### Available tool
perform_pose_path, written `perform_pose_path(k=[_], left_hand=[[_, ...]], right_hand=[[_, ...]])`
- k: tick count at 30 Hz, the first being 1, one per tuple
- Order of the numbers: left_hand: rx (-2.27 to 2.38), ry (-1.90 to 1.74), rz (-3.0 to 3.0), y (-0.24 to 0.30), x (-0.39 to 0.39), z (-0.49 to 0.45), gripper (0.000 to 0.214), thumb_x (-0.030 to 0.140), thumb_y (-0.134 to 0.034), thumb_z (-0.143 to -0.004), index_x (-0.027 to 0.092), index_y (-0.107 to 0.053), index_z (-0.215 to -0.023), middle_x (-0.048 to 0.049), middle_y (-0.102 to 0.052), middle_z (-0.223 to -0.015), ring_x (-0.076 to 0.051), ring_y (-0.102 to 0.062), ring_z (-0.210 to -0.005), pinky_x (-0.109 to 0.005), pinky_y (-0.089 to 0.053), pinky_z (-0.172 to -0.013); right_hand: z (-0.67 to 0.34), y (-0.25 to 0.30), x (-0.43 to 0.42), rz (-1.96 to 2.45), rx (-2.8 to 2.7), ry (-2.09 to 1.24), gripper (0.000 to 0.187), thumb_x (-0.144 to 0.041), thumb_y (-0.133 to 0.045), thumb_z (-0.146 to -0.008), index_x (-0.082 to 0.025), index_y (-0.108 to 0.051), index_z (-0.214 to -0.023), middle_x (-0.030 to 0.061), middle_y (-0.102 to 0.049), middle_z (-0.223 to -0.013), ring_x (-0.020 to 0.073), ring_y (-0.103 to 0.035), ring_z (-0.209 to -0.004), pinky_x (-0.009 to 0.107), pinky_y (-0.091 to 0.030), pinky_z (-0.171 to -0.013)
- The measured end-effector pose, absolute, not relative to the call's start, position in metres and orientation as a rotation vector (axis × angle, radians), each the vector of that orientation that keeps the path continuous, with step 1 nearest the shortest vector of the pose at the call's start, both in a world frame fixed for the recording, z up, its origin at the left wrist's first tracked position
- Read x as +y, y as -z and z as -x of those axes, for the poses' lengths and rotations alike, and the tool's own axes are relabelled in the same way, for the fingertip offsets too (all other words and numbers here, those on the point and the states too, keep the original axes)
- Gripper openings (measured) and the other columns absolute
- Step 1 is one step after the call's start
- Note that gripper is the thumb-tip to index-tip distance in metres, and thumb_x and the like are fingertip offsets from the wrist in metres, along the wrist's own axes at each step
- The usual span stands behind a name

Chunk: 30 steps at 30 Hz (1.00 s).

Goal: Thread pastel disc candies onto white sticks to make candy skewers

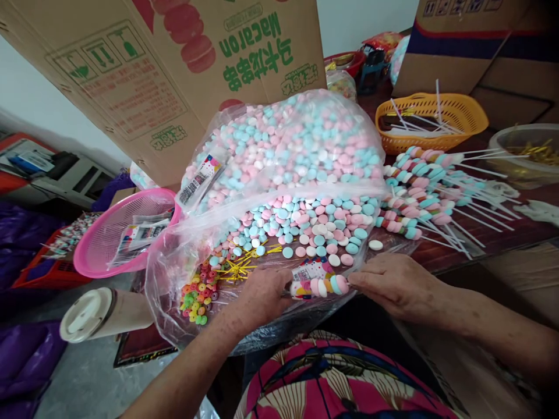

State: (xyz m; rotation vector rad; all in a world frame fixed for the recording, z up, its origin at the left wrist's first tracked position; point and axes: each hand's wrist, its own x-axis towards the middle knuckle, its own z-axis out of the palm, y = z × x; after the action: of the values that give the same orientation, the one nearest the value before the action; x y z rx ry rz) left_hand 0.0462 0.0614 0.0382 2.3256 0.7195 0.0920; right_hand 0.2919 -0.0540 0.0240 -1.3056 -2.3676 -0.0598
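Note:
My left hand (262,294) and my right hand (393,282) meet at the near table edge, both pinched on a short row of pink, white and blue candy discs (321,286). A small printed label packet (310,270) lies just behind that row. Loose pastel candy discs (314,227) spread over a clear plastic bag (174,273) in front of my hands. Small coloured ring candies (198,294) and thin yellow twist ties (238,267) lie left of my left hand. Finished candy skewers (423,192) are piled to the right.
A large bag full of pastel discs (288,139) leans on a cardboard box (174,64). A pink basket (126,233) holds label packets at left, an orange basket (432,119) holds white sticks at back right. A lidded cup (100,314) stands near left.

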Motion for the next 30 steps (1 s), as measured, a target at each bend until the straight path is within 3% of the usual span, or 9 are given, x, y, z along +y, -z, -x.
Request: perform_pose_path(k=[7,11,17,22,26,30], left_hand=[[0.623,0.296,-1.779,-0.050,0.059,-0.049,0.021,0.034,-0.074,-0.066,0.019,-0.064,-0.076,0.0046,-0.058,-0.064,-0.014,-0.052,-0.061,-0.024,-0.040,-0.059],[0.585,0.273,-1.448,-0.046,0.060,-0.047,0.026,0.039,-0.075,-0.064,0.019,-0.064,-0.078,0.0040,-0.055,-0.062,-0.013,-0.049,-0.057,-0.025,-0.040,-0.057],[0.609,0.092,-1.766,-0.043,0.056,-0.051,0.025,0.032,-0.070,-0.073,0.020,-0.066,-0.094,0.0007,-0.064,-0.082,-0.016,-0.055,-0.075,-0.027,-0.045,-0.068],[0.693,0.307,-2.201,-0.053,0.048,-0.061,0.036,0.035,-0.071,-0.071,0.021,-0.063,-0.104,-0.0018,-0.068,-0.091,-0.021,-0.059,-0.081,-0.031,-0.045,-0.074],[0.609,0.365,-2.213,-0.059,0.049,-0.066,0.049,0.042,-0.073,-0.070,0.021,-0.060,-0.112,-0.0032,-0.067,-0.098,-0.024,-0.059,-0.086,-0.032,-0.046,-0.076],[0.472,0.407,-2.040,-0.063,0.057,-0.065,0.045,0.048,-0.076,-0.063,0.021,-0.064,-0.098,0.0029,-0.065,-0.083,-0.019,-0.058,-0.079,-0.028,-0.045,-0.072]], right_hand=[[-0.297,-0.042,-0.051,1.030,-2.383,0.487,0.020,-0.005,-0.043,-0.088,-0.013,-0.056,-0.101,0.0011,-0.063,-0.067,0.0146,-0.051,-0.062,0.031,-0.038,-0.062],[-0.300,-0.055,-0.055,0.969,-2.441,0.555,0.020,-0.005,-0.041,-0.090,-0.012,-0.056,-0.101,0.0017,-0.064,-0.070,0.0152,-0.053,-0.065,0.033,-0.039,-0.065],[-0.295,-0.047,-0.061,1.010,-2.463,0.498,0.020,-0.006,-0.038,-0.090,-0.013,-0.055,-0.099,0.0012,-0.062,-0.067,0.0147,-0.051,-0.063,0.033,-0.038,-0.063],[-0.293,-0.047,-0.054,1.100,-2.427,0.440,0.020,-0.005,-0.039,-0.090,-0.014,-0.056,-0.096,-0.0001,-0.059,-0.064,0.0145,-0.049,-0.061,0.032,-0.035,-0.060],[-0.297,-0.057,-0.045,1.128,-2.471,0.525,0.016,-0.008,-0.043,-0.089,-0.015,-0.058,-0.093,0.0005,-0.059,-0.066,0.0158,-0.048,-0.063,0.033,-0.032,-0.060],[-0.298,-0.065,-0.039,1.049,-2.439,0.680,0.013,-0.010,-0.046,-0.089,-0.014,-0.058,-0.093,0.0023,-0.061,-0.072,0.0166,-0.049,-0.068,0.034,-0.034,-0.065]])
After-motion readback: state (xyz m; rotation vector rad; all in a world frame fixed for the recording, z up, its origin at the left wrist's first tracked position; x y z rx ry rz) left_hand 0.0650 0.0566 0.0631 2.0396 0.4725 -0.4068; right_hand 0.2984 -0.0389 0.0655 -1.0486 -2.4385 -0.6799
